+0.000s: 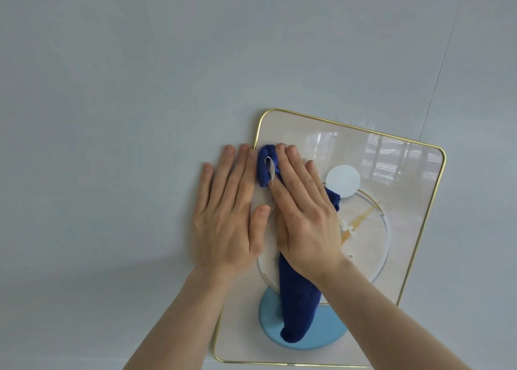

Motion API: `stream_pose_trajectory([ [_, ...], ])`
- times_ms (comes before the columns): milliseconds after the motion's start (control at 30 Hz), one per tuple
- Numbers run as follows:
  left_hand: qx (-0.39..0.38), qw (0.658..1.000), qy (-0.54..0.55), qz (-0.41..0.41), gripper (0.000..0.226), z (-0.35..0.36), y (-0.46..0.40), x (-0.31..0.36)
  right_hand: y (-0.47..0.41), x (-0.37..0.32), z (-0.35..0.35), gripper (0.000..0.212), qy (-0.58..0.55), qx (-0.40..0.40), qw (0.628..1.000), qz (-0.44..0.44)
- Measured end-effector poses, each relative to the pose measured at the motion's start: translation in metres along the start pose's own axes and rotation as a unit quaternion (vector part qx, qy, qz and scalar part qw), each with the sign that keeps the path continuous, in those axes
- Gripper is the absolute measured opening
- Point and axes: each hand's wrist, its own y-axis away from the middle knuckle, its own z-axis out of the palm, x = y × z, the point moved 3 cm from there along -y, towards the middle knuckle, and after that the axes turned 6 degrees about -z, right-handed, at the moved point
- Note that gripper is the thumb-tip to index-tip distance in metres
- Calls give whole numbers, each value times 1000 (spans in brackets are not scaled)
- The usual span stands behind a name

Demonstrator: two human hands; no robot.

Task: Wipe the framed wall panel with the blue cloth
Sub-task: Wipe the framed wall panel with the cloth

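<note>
The right hand [303,215] presses its flat, spread fingers [293,168] on the blue cloth [299,308], which bunches past the fingertips and trails below the wrist. The left hand [229,210] lies open, fingers flat, across the left gold edge of the framed wall panel [405,201] and the pale wall [112,117].

Framed wall panel [391,201] and blue cloth [299,308] as I see them.
I see a glossy cream panel, thin gold frame, rounded corners, hanging tilted on the wall, printed with pale and blue discs. The dark blue cloth lies bunched lengthwise against its left half, tag showing near the top end.
</note>
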Motion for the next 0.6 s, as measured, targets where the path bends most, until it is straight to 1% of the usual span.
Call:
stream_pose_trajectory([
  [200,5,1000,0,3,68,-1,0,0,3,2,-2,48,-8,3,1000,-15],
  [333,0,1000,-18,1,68,-1,-1,0,15,4,-6,45,7,-19,999,-34],
  [400,4,1000,-19,4,67,-1,0,0,27,6,-9,52,12,-29,999,-37],
  [500,10,1000,-22,5,64,-1,1,0,46,10,-13,67,20,-46,998,-37],
  [600,16,1000,-22,3,61,-1,2,1,58,14,-15,72,21,-58,998,-32],
])
